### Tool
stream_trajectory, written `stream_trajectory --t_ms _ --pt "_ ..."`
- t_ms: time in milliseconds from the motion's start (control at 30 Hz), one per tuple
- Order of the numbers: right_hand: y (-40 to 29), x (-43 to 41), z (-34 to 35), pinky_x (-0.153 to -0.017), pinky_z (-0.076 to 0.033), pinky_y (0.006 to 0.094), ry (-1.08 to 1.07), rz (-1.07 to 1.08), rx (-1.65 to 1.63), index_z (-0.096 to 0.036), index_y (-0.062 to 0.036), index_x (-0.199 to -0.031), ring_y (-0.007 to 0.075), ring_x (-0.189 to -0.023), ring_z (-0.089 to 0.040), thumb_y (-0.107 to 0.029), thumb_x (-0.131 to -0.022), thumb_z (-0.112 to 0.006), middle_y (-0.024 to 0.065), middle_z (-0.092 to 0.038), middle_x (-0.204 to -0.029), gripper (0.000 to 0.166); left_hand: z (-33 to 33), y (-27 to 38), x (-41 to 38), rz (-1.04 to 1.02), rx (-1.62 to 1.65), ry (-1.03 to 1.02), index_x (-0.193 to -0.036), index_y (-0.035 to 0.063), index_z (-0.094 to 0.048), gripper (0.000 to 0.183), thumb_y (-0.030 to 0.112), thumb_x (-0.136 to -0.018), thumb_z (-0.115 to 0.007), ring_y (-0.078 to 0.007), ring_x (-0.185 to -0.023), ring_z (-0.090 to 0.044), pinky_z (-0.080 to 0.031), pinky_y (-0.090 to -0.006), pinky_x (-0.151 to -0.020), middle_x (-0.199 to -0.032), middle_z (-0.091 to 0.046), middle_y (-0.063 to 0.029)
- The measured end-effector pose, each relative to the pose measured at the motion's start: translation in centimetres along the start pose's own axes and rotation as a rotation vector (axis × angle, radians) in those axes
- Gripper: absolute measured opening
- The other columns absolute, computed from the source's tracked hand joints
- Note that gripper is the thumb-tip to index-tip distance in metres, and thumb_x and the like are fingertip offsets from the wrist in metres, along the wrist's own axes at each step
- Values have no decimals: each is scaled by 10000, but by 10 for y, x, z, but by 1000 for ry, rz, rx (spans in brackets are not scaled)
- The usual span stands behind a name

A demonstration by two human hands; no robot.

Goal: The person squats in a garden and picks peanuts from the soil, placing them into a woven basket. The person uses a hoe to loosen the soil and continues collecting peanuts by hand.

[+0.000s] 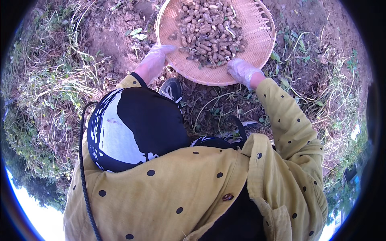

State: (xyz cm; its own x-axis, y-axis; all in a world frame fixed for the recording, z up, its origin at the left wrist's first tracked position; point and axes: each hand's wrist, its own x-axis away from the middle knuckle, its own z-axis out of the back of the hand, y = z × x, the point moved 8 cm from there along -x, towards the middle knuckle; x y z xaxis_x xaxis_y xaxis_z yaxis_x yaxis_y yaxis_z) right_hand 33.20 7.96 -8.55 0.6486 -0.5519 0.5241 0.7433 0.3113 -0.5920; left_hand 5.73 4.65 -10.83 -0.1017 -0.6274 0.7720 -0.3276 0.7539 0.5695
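A round woven bamboo basket (205,74), shallow like a tray, is at the top of the view and partly cut off by its edge. Unshelled peanuts (208,33) lie heaped in it, with bits of stem and leaf among them. My left hand (155,61), in a thin clear plastic glove, grips the basket's near left rim, thumb over the inside. In a similar glove, my right hand (242,70) holds the near right rim, its fingers reaching inside beside the peanuts. The undersides of both grips are hidden by the basket.
Bare soil (105,33) lies beyond my left hand. Pulled plants and dry stems (69,87) cover the ground at the left, with more stems (304,75) at the right. A shoe (171,89) is just below the basket. A dark cord (83,156) hangs along my left side.
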Motion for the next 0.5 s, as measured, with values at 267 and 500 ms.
stream_trajectory --t_ms 267,500 --pt "-57 81 5 -742 -533 423 -703 -21 362 -714 -100 -924 340 -838 -668 -315 -847 -667 142 -689 -832 233 13 -4 2 -13 -56 40 -1183 -23 -619 304 132 -921 -597 -202 -993 -670 -535 -338 -881 -1148 -678 -100" --pt "-92 -33 64 -828 -529 451 319 117 167 -607 -173 -1207 339 -1010 -639 -214 -926 -570 138 -613 -1138 286 6 -2 -1 -60 -88 -46 -1215 -28 -611 332 157 -942 -570 -190 -1001 -671 -536 -337 -885 -1149 -682 -104"
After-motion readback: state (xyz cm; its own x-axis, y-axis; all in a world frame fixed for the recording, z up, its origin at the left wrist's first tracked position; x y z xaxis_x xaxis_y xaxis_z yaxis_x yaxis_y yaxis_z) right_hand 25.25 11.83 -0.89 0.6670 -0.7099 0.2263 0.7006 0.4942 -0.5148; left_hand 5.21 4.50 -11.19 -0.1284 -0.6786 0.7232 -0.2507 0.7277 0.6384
